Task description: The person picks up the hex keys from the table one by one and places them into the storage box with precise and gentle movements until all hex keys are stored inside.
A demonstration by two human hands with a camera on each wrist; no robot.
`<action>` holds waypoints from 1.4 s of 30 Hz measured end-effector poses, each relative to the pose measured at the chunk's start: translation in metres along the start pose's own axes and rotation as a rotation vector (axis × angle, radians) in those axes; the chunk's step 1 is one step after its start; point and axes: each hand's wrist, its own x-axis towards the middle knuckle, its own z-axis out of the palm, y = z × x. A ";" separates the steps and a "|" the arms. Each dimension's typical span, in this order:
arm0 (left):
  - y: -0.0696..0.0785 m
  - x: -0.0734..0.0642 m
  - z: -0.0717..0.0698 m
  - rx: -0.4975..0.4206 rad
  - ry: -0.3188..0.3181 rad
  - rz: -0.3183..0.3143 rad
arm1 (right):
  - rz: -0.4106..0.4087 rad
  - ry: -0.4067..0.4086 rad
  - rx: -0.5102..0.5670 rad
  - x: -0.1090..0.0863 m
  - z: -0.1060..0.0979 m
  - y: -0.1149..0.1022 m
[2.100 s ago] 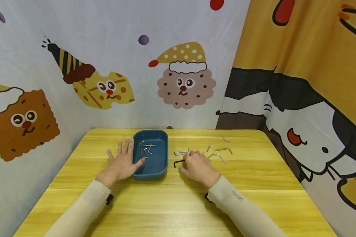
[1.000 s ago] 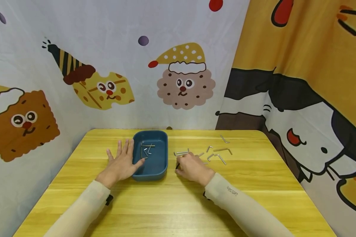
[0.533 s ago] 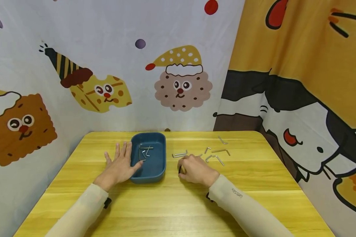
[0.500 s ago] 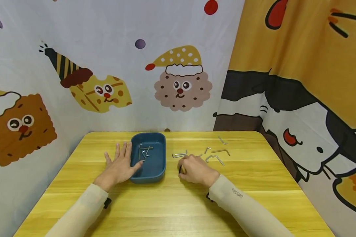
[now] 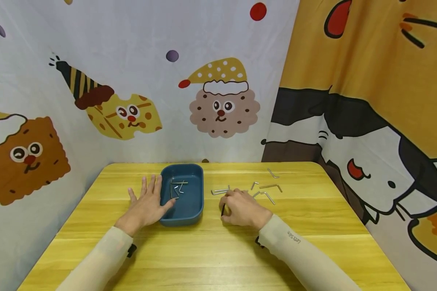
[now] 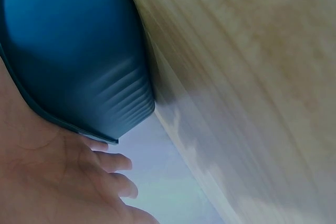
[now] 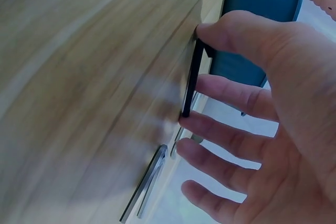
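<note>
My left hand (image 5: 143,207) lies spread along the left rim of a dark blue tray (image 5: 182,222), its thumb over the edge. In the left wrist view, the palm (image 6: 47,171) is against the tray's side (image 6: 79,40), fingers extended. Several L-shaped hex keys (image 5: 179,182) lie inside the tray. Right of it, my right hand (image 5: 245,208) is low over the table, holding a black hex key (image 5: 223,209). The right wrist view shows that black hex key (image 7: 192,77) pinched between thumb and fingertips at the tabletop. Other silver hex keys (image 7: 143,184) lie beside the fingers.
Two silver hex keys (image 5: 220,190) lie just beyond my right fingers. More are scattered to the right, including a bronze-toned one (image 5: 271,186) and one near the back (image 5: 273,173). A cartoon-printed curtain (image 5: 138,48) hangs behind the wooden table (image 5: 204,258).
The black hex key lay flat on the table; my right hand has taken hold of it and now pinches it, turned more upright. The left hand stays at the tray. The head view has shifted slightly.
</note>
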 end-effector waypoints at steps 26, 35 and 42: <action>-0.001 0.002 0.000 0.012 0.006 0.003 | -0.081 0.070 -0.096 0.003 0.002 0.006; -0.001 0.001 0.000 0.006 0.006 0.001 | -0.127 0.175 -0.067 0.012 -0.003 0.000; -0.001 0.000 0.001 -0.002 0.012 0.002 | -0.177 0.258 -0.054 0.023 -0.012 -0.008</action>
